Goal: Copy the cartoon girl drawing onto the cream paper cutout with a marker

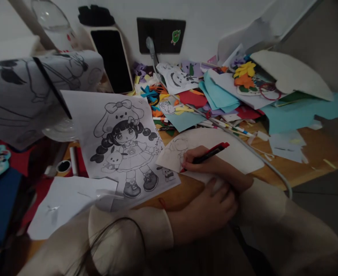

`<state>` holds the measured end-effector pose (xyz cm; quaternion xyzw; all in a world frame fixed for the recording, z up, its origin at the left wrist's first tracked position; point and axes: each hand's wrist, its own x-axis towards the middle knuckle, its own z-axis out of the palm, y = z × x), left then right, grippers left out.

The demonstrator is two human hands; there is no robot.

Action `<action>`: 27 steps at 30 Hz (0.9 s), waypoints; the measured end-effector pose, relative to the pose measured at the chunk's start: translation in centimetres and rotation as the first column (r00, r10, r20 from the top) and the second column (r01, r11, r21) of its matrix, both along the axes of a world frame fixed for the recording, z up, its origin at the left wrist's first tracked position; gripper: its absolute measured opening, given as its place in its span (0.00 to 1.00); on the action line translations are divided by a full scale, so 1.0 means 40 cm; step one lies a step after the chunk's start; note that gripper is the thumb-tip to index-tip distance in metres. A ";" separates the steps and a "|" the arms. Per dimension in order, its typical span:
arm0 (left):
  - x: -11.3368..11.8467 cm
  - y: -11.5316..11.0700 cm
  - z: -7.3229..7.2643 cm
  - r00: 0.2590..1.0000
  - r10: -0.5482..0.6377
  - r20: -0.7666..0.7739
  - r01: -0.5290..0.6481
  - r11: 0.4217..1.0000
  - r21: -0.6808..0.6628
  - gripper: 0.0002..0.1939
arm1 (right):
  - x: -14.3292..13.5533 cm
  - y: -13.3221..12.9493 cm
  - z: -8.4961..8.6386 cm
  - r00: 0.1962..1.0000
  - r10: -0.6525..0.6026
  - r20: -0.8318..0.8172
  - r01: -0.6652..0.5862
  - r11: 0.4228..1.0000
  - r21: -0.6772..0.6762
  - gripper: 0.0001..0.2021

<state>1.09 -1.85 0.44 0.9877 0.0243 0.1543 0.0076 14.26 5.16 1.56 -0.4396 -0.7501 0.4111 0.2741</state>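
Observation:
My right hand (200, 163) is closed around a black and red pen (210, 153), its tip down near the left edge of a curved-edged piece of white paper (229, 149). Faint sketch lines show on that paper just above my fingers. My left hand (207, 211) lies against the paper's lower side, under my right wrist, fingers stretched out and holding nothing visible. To the left rests a printed line drawing (134, 155) of a figure with braids and a dog-eared hat. Its lower right corner is close to the curved paper.
A grey cable (261, 155) runs from the wall socket (160, 36) past the paper. Coloured paper scraps (192, 99) and pens pile up behind. A phone (112, 59) leans upright at the back. Tape (64, 167) and a cut white sheet (71, 199) lie left.

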 end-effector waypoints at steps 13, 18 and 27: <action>0.000 0.001 0.001 1.000 -0.012 -0.028 0.013 1.000 0.009 0.20 | 0.003 0.003 0.001 1.000 -0.006 0.013 0.005 0.998 0.063 0.13; 0.000 0.000 0.000 1.000 -0.008 -0.022 0.009 1.000 0.018 0.21 | 0.009 0.005 -0.004 0.999 0.016 -0.034 -0.014 0.999 0.032 0.14; -0.002 0.002 0.005 0.999 -0.018 -0.050 0.019 0.999 0.031 0.22 | 0.019 0.010 -0.022 1.000 -0.004 -0.026 0.006 0.998 0.063 0.13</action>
